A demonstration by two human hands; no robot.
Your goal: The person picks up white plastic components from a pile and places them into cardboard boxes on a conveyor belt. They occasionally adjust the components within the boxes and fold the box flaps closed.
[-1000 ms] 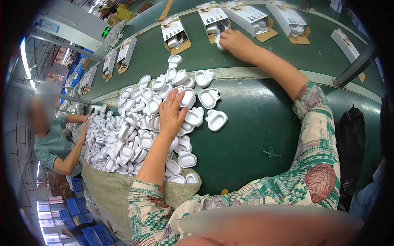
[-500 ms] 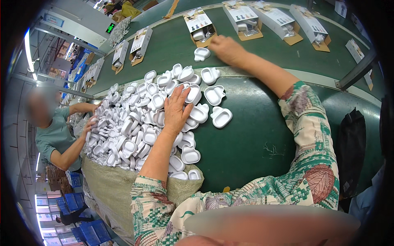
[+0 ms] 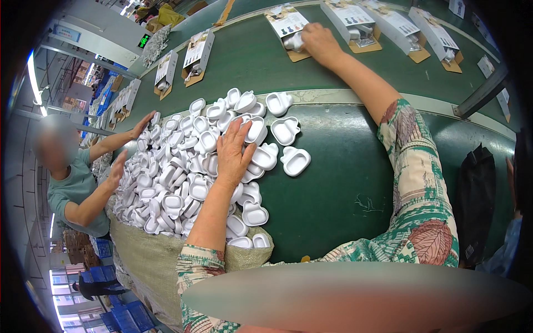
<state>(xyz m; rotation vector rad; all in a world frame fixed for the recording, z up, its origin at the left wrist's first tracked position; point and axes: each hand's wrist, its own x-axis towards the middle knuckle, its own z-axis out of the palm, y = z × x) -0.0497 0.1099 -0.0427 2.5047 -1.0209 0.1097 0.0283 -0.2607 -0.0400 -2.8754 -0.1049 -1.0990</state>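
Note:
A heap of white, shallow plastic trays [image 3: 183, 144], each with a small shaped end, covers the left of the green table. My left hand [image 3: 232, 151] lies on the heap's right side, fingers stretched out, touching trays beneath it. Beyond the table, my right hand [image 3: 321, 43] is closed at the open end of a printed box [image 3: 286, 22] on the green conveyor. Its fingers are on a white tray [image 3: 296, 40] at the box's mouth; part of that tray is hidden. A few loose trays [image 3: 296, 161] lie right of my left hand.
More printed boxes [image 3: 350, 14] with open brown flaps stand along the conveyor [image 3: 239, 61]. A co-worker [image 3: 78, 183] stands left of the heap. A woven sack [image 3: 150, 261] lies under its near side. A metal post [image 3: 483, 91] and black bag [image 3: 476, 205] are at right.
My right hand has moved farther away, to the box mouth; the tray lying on the conveyor is gone from there. The boxes have shifted right. The co-worker's hands have lifted off the heap.

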